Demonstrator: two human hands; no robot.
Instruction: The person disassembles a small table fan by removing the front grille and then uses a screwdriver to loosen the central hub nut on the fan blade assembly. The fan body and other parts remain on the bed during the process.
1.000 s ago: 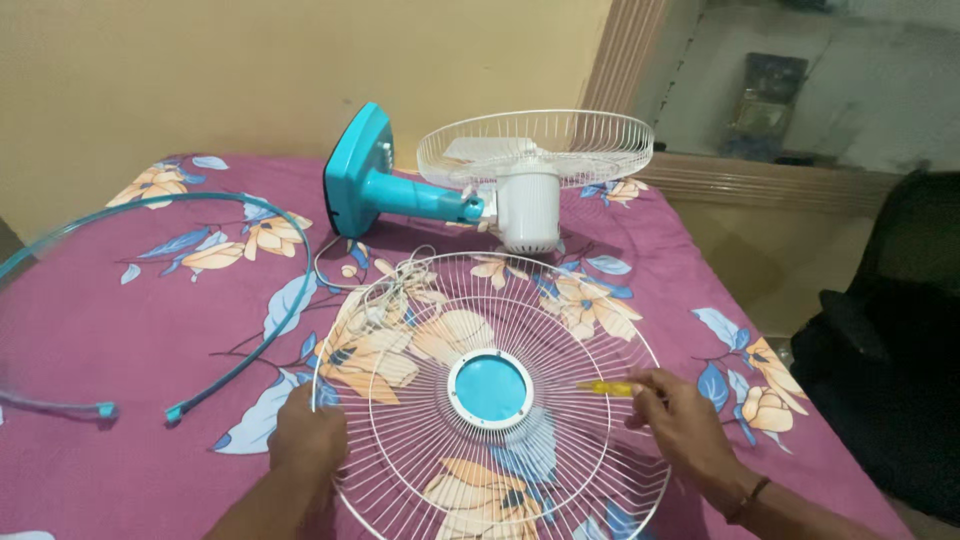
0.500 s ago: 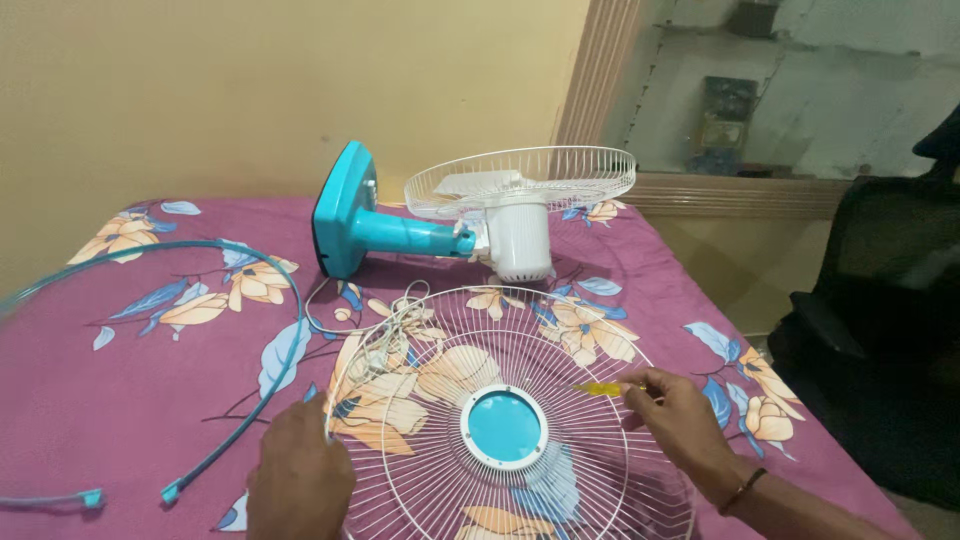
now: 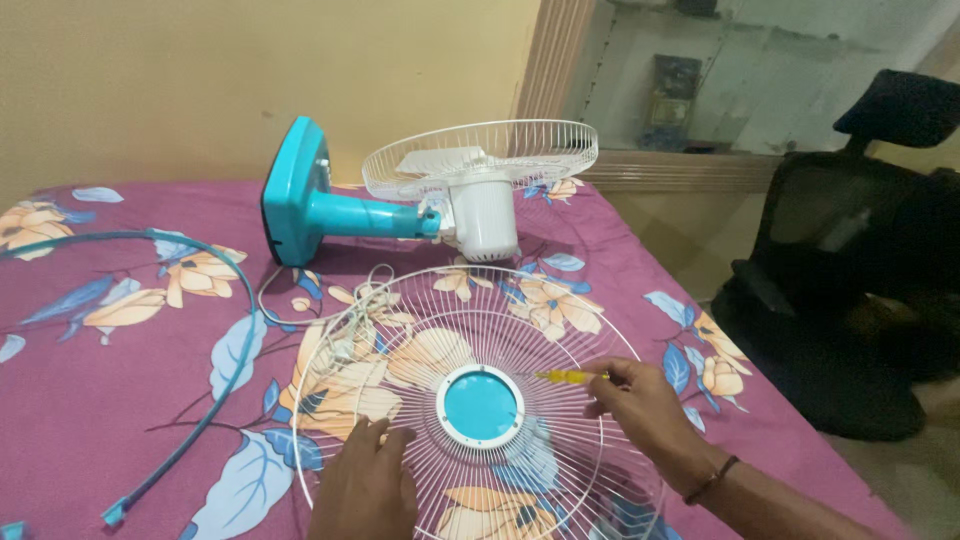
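Yellow screwdriver [image 3: 568, 377] in R hand [image 3: 640, 405], L hand [image 3: 365, 490] flat on grille [image 3: 400, 350]

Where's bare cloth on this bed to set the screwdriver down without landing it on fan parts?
Bare cloth lies left of the front grille, between it and the blue rim ring; also far left beyond the ring. A narrow strip runs right of the grille toward the bed edge. It is crowded at the cord and fan body. The right hand holds the screwdriver.

Plain yellow wall [image 3: 250, 70], wooden-framed window [image 3: 720, 80], black office chair [image 3: 860, 250] at right.
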